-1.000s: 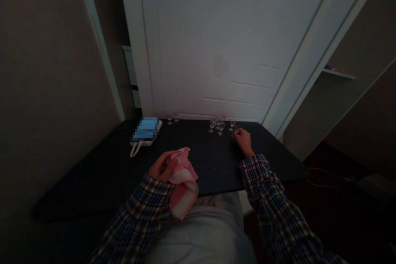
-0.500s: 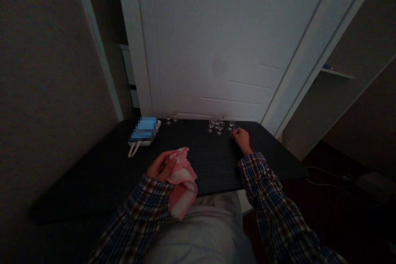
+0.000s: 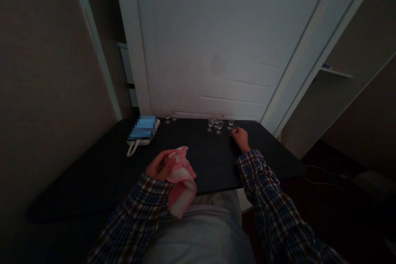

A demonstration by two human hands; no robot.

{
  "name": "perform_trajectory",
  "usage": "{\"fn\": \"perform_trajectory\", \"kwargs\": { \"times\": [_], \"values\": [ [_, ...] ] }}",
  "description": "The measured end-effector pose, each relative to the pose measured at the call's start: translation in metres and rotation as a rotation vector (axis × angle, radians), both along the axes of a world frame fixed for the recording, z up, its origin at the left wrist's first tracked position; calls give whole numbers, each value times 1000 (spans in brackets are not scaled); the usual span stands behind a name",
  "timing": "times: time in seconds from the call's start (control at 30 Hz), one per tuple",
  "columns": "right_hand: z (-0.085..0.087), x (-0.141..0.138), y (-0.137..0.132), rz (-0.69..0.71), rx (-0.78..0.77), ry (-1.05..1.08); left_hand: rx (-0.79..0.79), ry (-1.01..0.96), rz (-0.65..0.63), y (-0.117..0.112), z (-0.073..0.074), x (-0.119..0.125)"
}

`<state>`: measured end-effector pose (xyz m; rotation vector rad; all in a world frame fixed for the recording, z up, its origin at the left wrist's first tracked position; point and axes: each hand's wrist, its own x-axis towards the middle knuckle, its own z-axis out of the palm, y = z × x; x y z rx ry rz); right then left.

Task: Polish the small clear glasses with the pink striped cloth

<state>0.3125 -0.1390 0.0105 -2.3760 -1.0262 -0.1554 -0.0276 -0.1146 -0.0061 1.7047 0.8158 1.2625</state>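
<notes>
Bunched in my left hand is a pink and white cloth, its lower end hanging past the table's front edge. My right hand reaches to the right part of the dark table, its fingers closed on a small stemmed glass that they partly cover. Just left of it stands another small glass. A tight cluster of several little glasses is further left. Two more glasses stand near the back edge on the left.
At the table's back left lies a white device with a blurred blue screen and a white strap or cable loop. A white panel with heart patterns rises behind the table. Thin cables run on the right.
The view has shifted very slightly. Both hands keep nearly the same place and hold.
</notes>
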Motion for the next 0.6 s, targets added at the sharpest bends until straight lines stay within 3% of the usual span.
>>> {"fn": "perform_trajectory", "kwargs": {
  "times": [0.6],
  "values": [
    [-7,7,4,-3,37,49,-20,-36,-9,1,-4,0]
  ]
}}
